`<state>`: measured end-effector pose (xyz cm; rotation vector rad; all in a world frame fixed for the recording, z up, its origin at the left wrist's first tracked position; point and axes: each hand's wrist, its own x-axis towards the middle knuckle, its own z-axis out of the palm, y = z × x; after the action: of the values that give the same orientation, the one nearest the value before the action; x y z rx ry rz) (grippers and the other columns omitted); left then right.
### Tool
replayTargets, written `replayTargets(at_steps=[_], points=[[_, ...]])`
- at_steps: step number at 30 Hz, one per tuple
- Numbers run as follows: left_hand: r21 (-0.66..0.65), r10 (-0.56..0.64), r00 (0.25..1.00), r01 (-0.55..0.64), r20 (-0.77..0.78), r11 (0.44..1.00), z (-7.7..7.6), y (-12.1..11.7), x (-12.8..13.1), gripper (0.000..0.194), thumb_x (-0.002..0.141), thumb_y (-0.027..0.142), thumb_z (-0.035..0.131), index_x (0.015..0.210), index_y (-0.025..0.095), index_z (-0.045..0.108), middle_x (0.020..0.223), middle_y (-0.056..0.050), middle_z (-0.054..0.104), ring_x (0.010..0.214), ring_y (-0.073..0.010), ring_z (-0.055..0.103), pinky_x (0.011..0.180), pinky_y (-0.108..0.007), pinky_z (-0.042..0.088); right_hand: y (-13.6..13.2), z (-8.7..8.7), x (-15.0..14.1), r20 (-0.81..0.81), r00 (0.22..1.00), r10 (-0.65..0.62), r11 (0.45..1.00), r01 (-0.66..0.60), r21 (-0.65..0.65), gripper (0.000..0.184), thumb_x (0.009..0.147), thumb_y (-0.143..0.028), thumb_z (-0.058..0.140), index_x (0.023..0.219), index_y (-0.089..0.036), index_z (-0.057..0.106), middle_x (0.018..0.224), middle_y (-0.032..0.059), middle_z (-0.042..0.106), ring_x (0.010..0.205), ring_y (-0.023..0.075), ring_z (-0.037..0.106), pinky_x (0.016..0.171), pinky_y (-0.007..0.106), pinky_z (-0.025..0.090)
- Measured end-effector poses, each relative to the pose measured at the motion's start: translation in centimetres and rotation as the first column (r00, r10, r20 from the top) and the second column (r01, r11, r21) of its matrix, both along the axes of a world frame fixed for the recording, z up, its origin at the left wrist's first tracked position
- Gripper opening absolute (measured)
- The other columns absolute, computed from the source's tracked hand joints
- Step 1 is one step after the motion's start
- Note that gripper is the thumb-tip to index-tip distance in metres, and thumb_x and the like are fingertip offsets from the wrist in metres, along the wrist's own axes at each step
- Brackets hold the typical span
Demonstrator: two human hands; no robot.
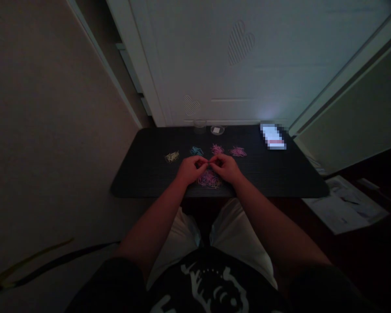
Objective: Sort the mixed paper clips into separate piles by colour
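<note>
My left hand and my right hand meet fingertip to fingertip over the dark table, both closed in a pinch. Whatever they hold between the tips is too small and dim to make out. Just below them lies a mixed pile of thin little strips, mostly pink and purple with some yellowish ones. Beyond my fingers, smaller heaps sit in a row: a pale yellow heap at left, a blue heap, a pink heap, and a pinkish-purple heap at right.
At the table's back edge stand a clear container and a round lid-like piece with a white square. A lit, blurred-out screen is at back right. Behind rises a white panel with heart shapes; papers lie lower right.
</note>
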<state>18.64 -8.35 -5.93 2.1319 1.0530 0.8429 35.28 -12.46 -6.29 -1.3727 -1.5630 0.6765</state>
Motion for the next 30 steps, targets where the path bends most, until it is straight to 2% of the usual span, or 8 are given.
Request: replayTargets(at_steps=[8, 12, 19, 25, 30], points=[[0.009, 0.017, 1.000, -0.016, -0.015, 1.000, 0.03, -0.16, 0.07, 0.019, 0.077, 0.027, 0.060, 0.090, 0.017, 0.069, 0.080, -0.003, 0.070, 0.070, -0.0134, 0.062, 0.066, -0.025, 0.049, 0.01, -0.13, 0.00, -0.017, 1.000, 0.002, 1.000, -0.002, 0.029, 0.007, 0.070, -0.022, 0.058, 0.075, -0.017, 0.061, 0.059, -0.0017, 0.053, 0.053, 0.0102, 0.046, 0.051, 0.023, 0.037], [0.038, -0.005, 0.998, 0.007, -0.060, 0.999, 0.26, -0.25, 0.09, 0.018, 0.078, 0.029, 0.059, 0.087, 0.017, 0.069, 0.078, -0.002, 0.070, 0.069, -0.0134, 0.061, 0.066, -0.025, 0.047, 0.06, -0.16, 0.07, -0.011, 1.000, 0.026, 0.998, -0.025, 0.050, 0.008, 0.070, -0.022, 0.058, 0.074, -0.016, 0.061, 0.062, -0.0009, 0.054, 0.054, 0.0105, 0.047, 0.052, 0.024, 0.037], [0.035, 0.000, 0.999, 0.002, -0.048, 0.999, 0.04, -0.04, -0.03, 0.018, 0.078, 0.030, 0.058, 0.084, 0.016, 0.069, 0.075, -0.002, 0.069, 0.068, -0.0130, 0.060, 0.064, -0.024, 0.046, 0.13, -0.29, 0.18, 0.000, 0.999, 0.032, 0.998, -0.032, 0.046, 0.006, 0.071, -0.021, 0.058, 0.073, -0.017, 0.061, 0.062, -0.0012, 0.053, 0.055, 0.0108, 0.046, 0.053, 0.024, 0.037], [0.047, -0.037, 0.995, 0.041, -0.088, 0.998, 0.05, -0.02, 0.02, 0.020, 0.078, 0.033, 0.058, 0.084, 0.017, 0.069, 0.078, -0.002, 0.069, 0.071, -0.0139, 0.061, 0.064, -0.025, 0.045, -0.01, -0.11, 0.17, 0.031, 0.999, 0.033, 0.997, -0.035, 0.071, 0.002, 0.070, -0.020, 0.058, 0.071, -0.018, 0.059, 0.064, -0.0008, 0.054, 0.057, 0.0111, 0.047, 0.054, 0.024, 0.037], [0.033, -0.015, 0.996, 0.018, -0.090, 0.999, 0.22, -0.11, 0.11, 0.019, 0.078, 0.031, 0.057, 0.080, 0.016, 0.069, 0.074, -0.002, 0.069, 0.067, -0.0135, 0.060, 0.063, -0.025, 0.045, -0.06, -0.04, 0.09, -0.003, 0.999, 0.040, 0.998, -0.039, 0.043, 0.003, 0.069, -0.021, 0.058, 0.071, -0.018, 0.057, 0.062, -0.0016, 0.053, 0.055, 0.0108, 0.046, 0.053, 0.024, 0.037]])
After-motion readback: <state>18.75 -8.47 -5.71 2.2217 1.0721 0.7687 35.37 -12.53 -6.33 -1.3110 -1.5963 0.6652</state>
